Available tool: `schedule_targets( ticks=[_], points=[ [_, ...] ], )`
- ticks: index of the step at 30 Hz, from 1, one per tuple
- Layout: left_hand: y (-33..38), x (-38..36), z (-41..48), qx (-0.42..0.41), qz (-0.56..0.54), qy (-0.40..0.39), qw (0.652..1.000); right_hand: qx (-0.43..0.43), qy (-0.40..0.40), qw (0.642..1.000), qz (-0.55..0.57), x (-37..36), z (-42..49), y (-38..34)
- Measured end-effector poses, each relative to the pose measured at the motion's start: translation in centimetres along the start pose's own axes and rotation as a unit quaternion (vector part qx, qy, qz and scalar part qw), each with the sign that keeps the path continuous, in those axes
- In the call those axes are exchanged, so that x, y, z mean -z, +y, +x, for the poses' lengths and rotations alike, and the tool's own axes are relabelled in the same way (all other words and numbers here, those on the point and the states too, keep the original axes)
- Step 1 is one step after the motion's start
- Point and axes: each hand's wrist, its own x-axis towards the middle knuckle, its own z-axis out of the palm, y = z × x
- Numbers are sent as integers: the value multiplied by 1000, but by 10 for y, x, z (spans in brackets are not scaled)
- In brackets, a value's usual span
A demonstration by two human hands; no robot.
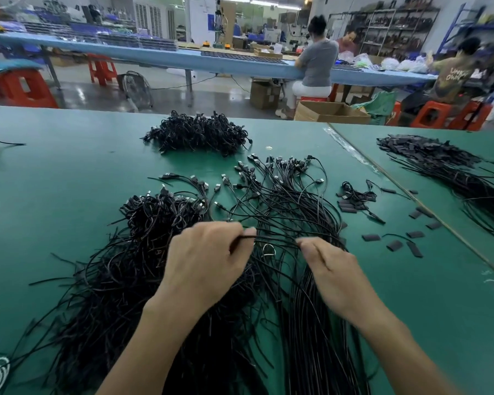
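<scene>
Black wires lie all over the green table [69, 178]. Both hands are over the loose bunch [285, 201], close to the person. The left hand [208, 260] has its fingers curled and pinches one thin wire [274, 238] between thumb and finger. The right hand [331, 269] pinches the same wire a little way along, with its fingertips tight together. It is a bit blurry, so I cannot tell just how each finger sits. The thin wire runs straight between the two hands, just above the bunch. I think the hands hold it tight like this to pull one wire away from the others, so it does not get tangled.

The loose bunch is spread like a fan, with the little plugs [280, 163] all at the far end. That looks handy, because each wire can be picked up by its bare end near the person. Small black tube pieces [371, 238] lie near on the right, easy for the right hand to reach. My guess is that one goes on each wire. A heap of looped wires [160, 212] sits just to the left, maybe the done ones. A far heap [197, 132] is well away from the hands. A long bundle [445, 169] rests on the next table to the right.
</scene>
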Motion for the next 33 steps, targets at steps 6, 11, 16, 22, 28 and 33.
schedule_targets(
  ticks=[6, 11, 16, 22, 28, 33],
  points=[
    [6, -10, -3, 5, 21, -115, 993, 138, 21, 982, 126, -16, -15, -41],
    [-4, 6, 0, 79, -6, -44, 996, 97, 131, 981, 109, -8, -9, -33],
    [-7, 4, -2, 126, -155, -197, 960, 65, 170, 967, 178, -4, -4, -24],
    [9, 19, -5, 17, -518, -409, 751, 93, 115, 951, 271, 0, 1, -36],
    [14, 15, 1, 179, -728, -179, 637, 114, -91, 975, 168, -14, -13, -40],
    [10, -9, 2, 230, -678, -3, 698, 150, -132, 976, 84, -15, -24, -49]
  ],
)
